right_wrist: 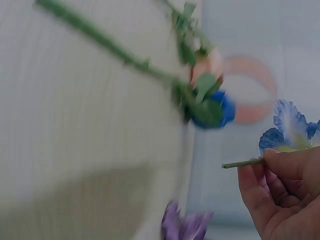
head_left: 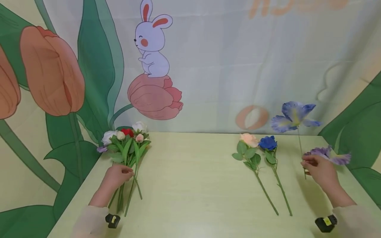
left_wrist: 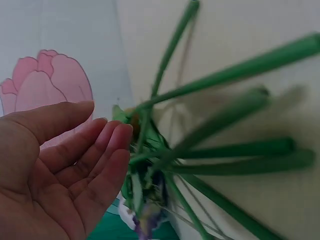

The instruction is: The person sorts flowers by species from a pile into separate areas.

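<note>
On the right, my right hand (head_left: 322,170) pinches the thin stem of a blue-and-white iris (head_left: 294,115) between thumb and fingers, the bloom held up above the table. In the right wrist view the cut end of its stem (right_wrist: 242,163) pokes out past the fingertips. A purple iris (head_left: 330,154) lies just behind that hand. At the left, my left hand (head_left: 117,177) is beside a bunch of artificial flowers (head_left: 126,148) with white, red and pink blooms. The left wrist view shows its fingers (left_wrist: 107,155) loosely bent, thumb apart, nothing between them, close by the green stems (left_wrist: 225,125).
A peach rose (head_left: 249,140) and a blue rose (head_left: 268,142) lie side by side on the pale table (head_left: 190,185), stems toward me. Behind the table hangs a printed cloth (head_left: 208,66) with a rabbit and tulips.
</note>
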`<state>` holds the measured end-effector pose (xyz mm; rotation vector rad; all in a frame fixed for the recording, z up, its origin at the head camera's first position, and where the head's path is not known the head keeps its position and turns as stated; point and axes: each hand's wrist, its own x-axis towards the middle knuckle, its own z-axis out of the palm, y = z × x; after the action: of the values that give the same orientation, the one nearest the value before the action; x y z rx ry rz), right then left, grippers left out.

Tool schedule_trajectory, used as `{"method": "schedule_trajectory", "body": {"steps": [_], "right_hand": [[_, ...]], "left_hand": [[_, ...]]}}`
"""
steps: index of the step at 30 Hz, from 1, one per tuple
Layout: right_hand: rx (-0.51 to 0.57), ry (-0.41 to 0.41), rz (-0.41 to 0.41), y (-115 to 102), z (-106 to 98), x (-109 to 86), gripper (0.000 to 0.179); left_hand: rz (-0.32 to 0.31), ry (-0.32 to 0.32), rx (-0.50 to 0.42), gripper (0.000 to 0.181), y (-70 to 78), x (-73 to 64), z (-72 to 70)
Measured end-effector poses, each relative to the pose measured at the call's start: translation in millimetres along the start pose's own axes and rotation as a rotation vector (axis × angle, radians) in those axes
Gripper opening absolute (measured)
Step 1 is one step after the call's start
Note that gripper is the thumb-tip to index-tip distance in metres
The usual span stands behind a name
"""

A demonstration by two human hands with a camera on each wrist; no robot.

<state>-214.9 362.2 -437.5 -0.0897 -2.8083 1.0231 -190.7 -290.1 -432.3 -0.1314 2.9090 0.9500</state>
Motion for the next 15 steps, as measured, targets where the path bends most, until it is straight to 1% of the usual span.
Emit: {"method": "schedule_trajectory", "body": {"steps": [3, 6, 11, 15], "right_hand": [[-0.047, 0.01, 0.024, 18.5, -10.5, -2.0, 0.033], [-0.056, 0.001, 0.048, 33.3, -16.3, -4.9, 0.033], [-0.058, -0.016, 0.083, 50.0, -20.9, -8.0, 0.033], [-0.084, -0.061, 0.119, 58.8, -25.5, -7.0, 0.032]], "left_hand": [[-0.032, -0.013, 0.009, 0.032, -7.1, -2.7, 0.1], [-0.049, -0.022, 0.009, 0.032, -10.4, -4.2, 2.2], [-0.065, -0.046, 0.012, 0.031, -16.3, -3.6, 9.4], [-0.072, -0.05, 0.033, 0.029, -19.3, -3.8, 14.0]]}}
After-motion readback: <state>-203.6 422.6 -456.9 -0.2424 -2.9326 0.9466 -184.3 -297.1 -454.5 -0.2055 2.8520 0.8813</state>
